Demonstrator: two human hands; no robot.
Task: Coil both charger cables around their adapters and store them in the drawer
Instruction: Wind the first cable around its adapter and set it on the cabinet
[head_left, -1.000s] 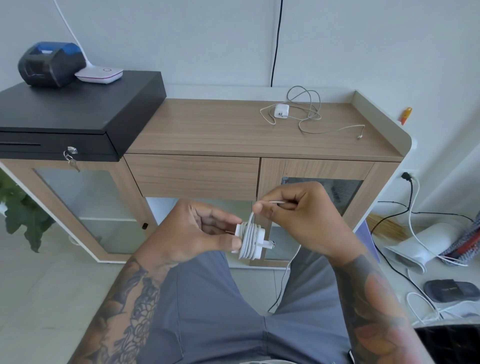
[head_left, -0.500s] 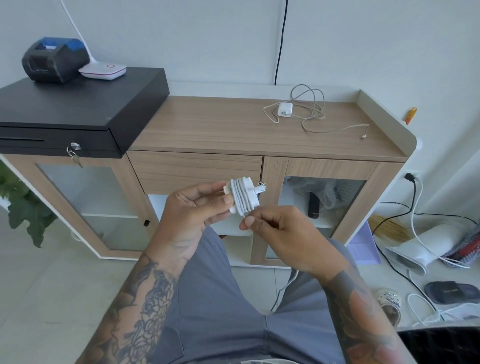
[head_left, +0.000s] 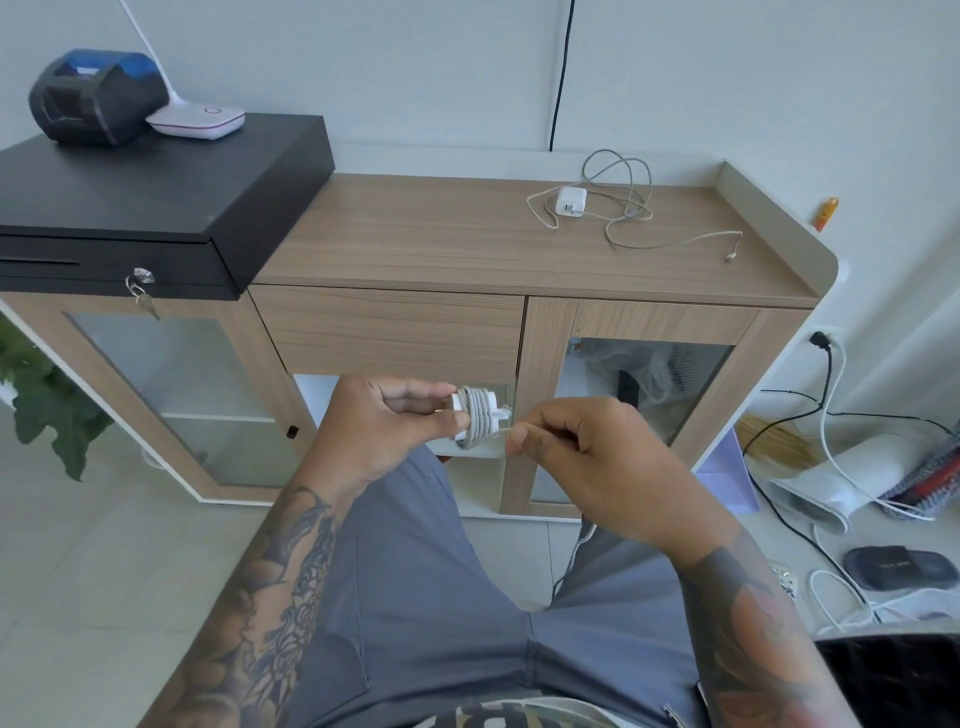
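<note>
Roughly half done: left hand (head_left: 384, 431) grips first adapter (head_left: 475, 415), nearly fully wrapped; right hand (head_left: 582, 457) pinches its cable tail. Second charger (head_left: 570, 201) lies uncoiled on cabinet top (head_left: 415, 234); drawer (head_left: 387, 332) closed.

Wooden cabinet top (head_left: 415, 234) bears a loose charger (head_left: 570, 201) and cash drawer (head_left: 156, 192).

Head camera looks forward and down — hands near; cabinet (head_left: 519, 249) beyond.

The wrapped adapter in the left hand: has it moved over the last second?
Yes. The adapter rose, from below the drawer at the doors' lower part to just under the drawer front.
</note>
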